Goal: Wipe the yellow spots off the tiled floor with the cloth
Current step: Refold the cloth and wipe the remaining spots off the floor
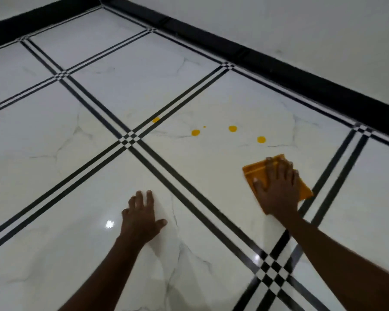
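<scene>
Several yellow spots lie on a white marble tile (211, 167): one (155, 119) on the black joint line, one (195, 132), a tiny dot (204, 126), one (232, 128) and one (261, 139). A folded orange cloth (254, 170) lies flat on the same tile, just short of the nearest spot. My right hand (279, 187) presses flat on the cloth, fingers spread and pointing toward the spots. My left hand (142, 216) rests palm down on the neighbouring tile, fingers apart, holding nothing.
The floor is glossy white tile crossed by double black stripe lines (130, 139). A black skirting (279, 66) runs along the white wall behind the spots, meeting a second wall at the far corner (100, 1).
</scene>
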Demonstrator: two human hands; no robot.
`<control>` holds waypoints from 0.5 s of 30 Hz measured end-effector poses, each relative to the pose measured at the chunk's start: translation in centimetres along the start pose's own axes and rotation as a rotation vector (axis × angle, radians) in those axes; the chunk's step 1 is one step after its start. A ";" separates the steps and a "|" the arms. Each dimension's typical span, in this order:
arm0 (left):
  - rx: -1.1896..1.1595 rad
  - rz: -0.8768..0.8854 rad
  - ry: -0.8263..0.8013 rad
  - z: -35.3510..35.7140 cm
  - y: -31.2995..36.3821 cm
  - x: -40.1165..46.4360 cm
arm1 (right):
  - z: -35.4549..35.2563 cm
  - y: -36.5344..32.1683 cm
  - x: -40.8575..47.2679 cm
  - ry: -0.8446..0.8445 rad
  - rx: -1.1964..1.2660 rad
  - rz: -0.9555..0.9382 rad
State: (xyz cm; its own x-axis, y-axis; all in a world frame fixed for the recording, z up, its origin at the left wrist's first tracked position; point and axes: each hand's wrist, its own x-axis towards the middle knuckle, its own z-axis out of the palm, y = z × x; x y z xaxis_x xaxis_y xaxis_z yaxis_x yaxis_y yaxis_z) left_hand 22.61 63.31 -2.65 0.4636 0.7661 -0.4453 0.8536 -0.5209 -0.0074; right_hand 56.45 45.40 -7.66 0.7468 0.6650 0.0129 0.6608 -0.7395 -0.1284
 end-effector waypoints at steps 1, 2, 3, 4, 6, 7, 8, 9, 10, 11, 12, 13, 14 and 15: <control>0.021 -0.017 -0.024 -0.3 0.2 0.0 | -0.2 0.6 -0.9 -0.012 -0.005 0.035; 0.028 -0.033 -0.036 -0.6 0.5 0.0 | -0.1 0.3 -1.6 -0.029 0.006 0.073; 0.033 -0.031 -0.023 -0.7 0.8 -0.1 | -0.1 -0.9 -2.3 -0.041 0.029 0.094; 0.042 -0.001 0.012 -0.8 1.3 0.0 | 0.2 -2.5 -3.0 -0.045 0.061 0.078; 0.022 0.106 0.064 -0.6 3.5 0.1 | 1.0 -6.1 -4.6 -0.066 0.126 -0.081; 0.018 0.167 0.064 -0.4 4.8 0.1 | 1.2 -7.5 -5.5 -0.077 0.146 -0.192; 0.023 0.216 0.051 -0.3 6.2 0.1 | 1.2 -8.4 -6.3 -0.095 0.152 -0.285; 0.029 0.250 0.031 -0.2 7.4 0.2 | 1.0 -8.3 -6.9 -0.097 0.147 -0.341; 0.031 0.267 0.009 -0.2 8.3 0.4 | 0.8 -7.4 -6.9 -0.096 0.147 -0.371; 0.035 0.273 -0.012 -0.1 8.8 0.6 | 0.7 -5.7 -6.7 -0.087 0.147 -0.358; 0.047 0.272 -0.022 -0.3 8.9 0.8 | 0.6 -3.7 -6.3 -0.079 0.136 -0.300; 0.068 0.273 -0.036 -0.6 8.8 0.9 | 0.4 -1.4 -5.7 -0.063 0.128 -0.202; 0.094 0.279 -0.064 -1.4 8.6 1.1 | 0.0 1.0 -5.0 -0.048 0.122 -0.095; 0.107 0.286 -0.110 -2.2 8.4 1.3 | -0.6 3.1 -4.5 -0.040 0.109 -0.015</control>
State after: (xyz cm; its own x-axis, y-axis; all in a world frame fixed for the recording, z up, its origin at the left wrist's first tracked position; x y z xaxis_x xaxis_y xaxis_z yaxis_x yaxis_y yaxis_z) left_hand 30.90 60.80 -1.29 0.6475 0.5411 -0.5366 0.6603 -0.7500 0.0404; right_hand 55.16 40.01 -7.57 0.7317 0.6812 -0.0234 0.6582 -0.7150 -0.2357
